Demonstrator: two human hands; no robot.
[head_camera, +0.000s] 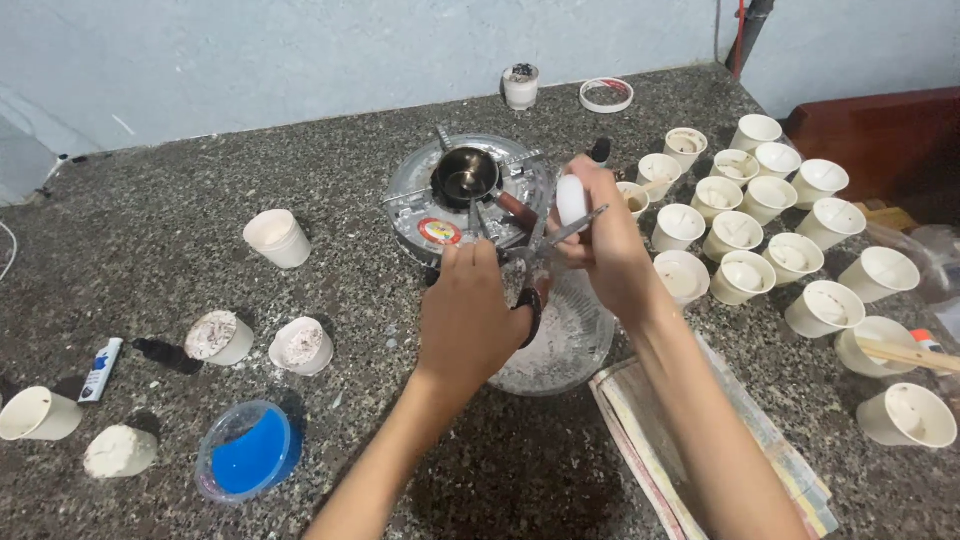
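Note:
My left hand (470, 320) grips the black handles of a pair of scissors (545, 250), whose metal blades point up and right. My right hand (600, 235) holds a white candle-like piece (571, 198) against the blades. Both hands hover over a clear glass bowl (575, 350) with white shavings inside. Just behind them stands a round metal stove (420, 205) with a small dark metal pot (465, 175) on top.
Many white paper cups (745, 235), several filled with white wax, crowd the right side. More cups (278, 238) sit at left, along with a blue-filled plastic lid (246, 452), a small lighter (100, 368) and a dark bottle (165, 353). Folded newspaper (680, 440) lies lower right.

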